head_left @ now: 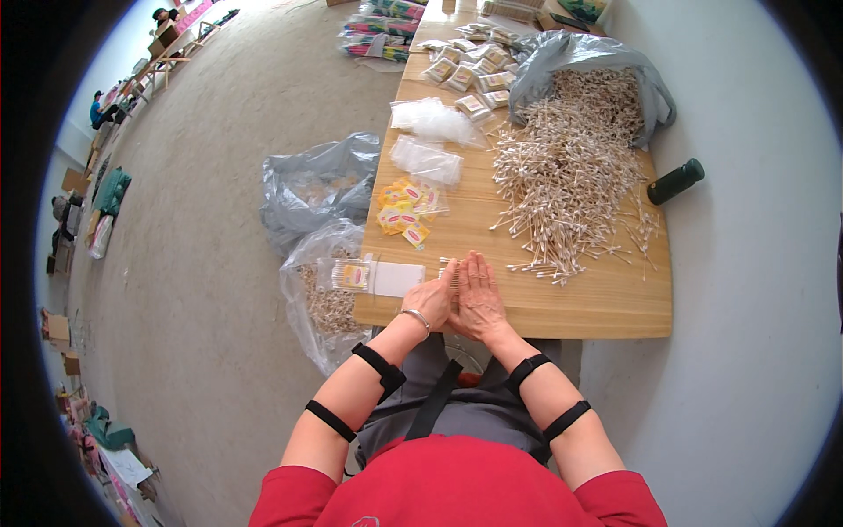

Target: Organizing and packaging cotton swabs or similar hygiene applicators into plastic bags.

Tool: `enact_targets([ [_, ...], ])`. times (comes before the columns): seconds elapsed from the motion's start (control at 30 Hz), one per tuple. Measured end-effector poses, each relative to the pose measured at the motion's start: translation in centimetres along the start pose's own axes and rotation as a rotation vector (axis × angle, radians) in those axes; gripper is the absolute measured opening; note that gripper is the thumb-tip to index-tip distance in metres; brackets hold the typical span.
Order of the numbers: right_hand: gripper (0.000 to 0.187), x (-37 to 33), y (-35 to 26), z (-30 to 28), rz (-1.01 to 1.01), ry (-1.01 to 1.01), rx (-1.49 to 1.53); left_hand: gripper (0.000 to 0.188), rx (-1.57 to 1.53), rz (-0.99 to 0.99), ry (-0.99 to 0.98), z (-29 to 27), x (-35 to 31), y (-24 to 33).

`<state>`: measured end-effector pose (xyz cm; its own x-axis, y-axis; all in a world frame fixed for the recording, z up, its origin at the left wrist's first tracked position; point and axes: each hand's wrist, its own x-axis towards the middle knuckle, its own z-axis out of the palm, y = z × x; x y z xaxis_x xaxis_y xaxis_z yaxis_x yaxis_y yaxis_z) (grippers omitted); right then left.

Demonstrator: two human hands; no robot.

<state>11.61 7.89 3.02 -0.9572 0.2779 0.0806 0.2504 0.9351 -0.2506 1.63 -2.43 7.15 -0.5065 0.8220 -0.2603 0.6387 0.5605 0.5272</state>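
Observation:
Near the table's front edge my two hands meet around a small row of cotton swabs point(448, 271). My left hand point(428, 301) is closed on the row from its left side, some of its fingers hidden. Flat against the other side lies my right hand point(479, 303), its fingers stretched out straight. Just left of them is a white card or block point(399, 279), and beyond it a clear packet of swabs with a yellow label point(354, 276). A big heap of loose cotton swabs point(562, 176) spills from a grey plastic bag point(654, 75) at the right.
Yellow labels point(402, 213), clear empty bags point(426, 162) and filled swab packets point(474, 70) line the table's left side. A dark green bottle point(676, 181) stands by the right wall. On the floor at left sit plastic bags point(320, 180), one holding swabs.

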Motion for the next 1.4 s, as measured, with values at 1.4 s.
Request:
enact_targets([
  [1.4, 0.081, -0.3, -3.5, 1.4, 0.127, 0.010, 0.044, 0.051, -1.446, 0.094, 0.471, 4.7, 1.7, -3.0],
])
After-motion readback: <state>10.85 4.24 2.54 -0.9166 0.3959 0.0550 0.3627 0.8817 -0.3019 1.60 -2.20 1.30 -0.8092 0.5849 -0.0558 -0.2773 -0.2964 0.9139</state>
